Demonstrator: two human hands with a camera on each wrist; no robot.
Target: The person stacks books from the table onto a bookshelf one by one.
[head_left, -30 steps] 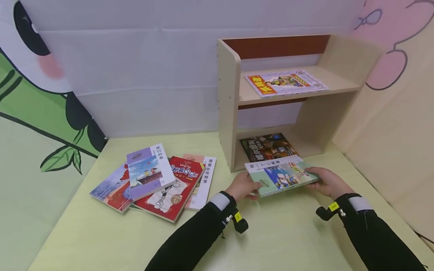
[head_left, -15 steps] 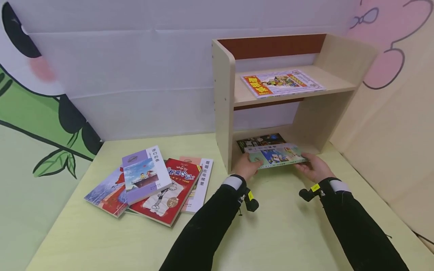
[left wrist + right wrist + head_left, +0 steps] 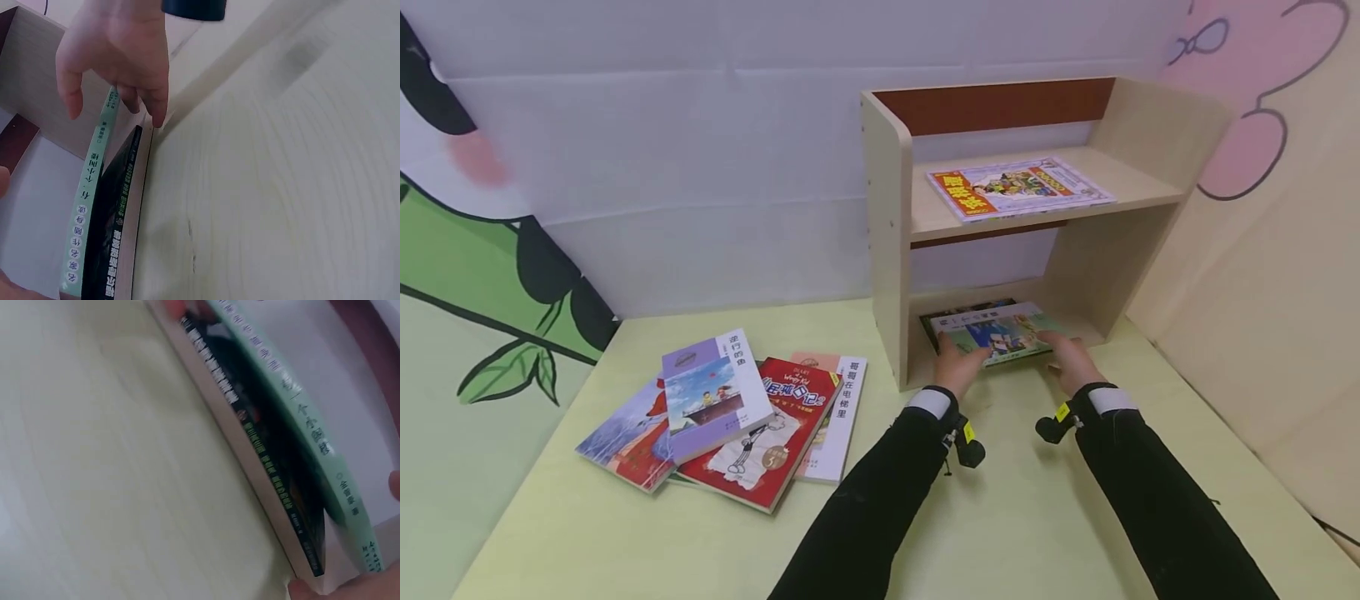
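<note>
A green book [image 3: 1018, 332] with a pale title band lies over a black book [image 3: 119, 212] on the lower shelf of a small bookshelf [image 3: 891, 242]. My left hand [image 3: 958, 368] grips its near left corner, thumb over the cover. At the near right corner, my right hand [image 3: 1069, 360] holds it, thumb above and fingers below. In the left wrist view the green spine stands a little above the black book, with a dark gap between. The green book covers most of the black one in the head view.
A lilac-covered comic book [image 3: 1018, 188] lies on the upper shelf. To the left, on the pale table [image 3: 587, 542], overlap a purple book [image 3: 715, 396], a red book [image 3: 767, 442], a pink-and-white book [image 3: 842, 417] and a blue-and-red book [image 3: 628, 437]. A wall stands behind.
Both hands have carried the green book forward from in front of the bookshelf onto the lower shelf, over the black book. The view has shifted slightly; the books on the left stay put.
</note>
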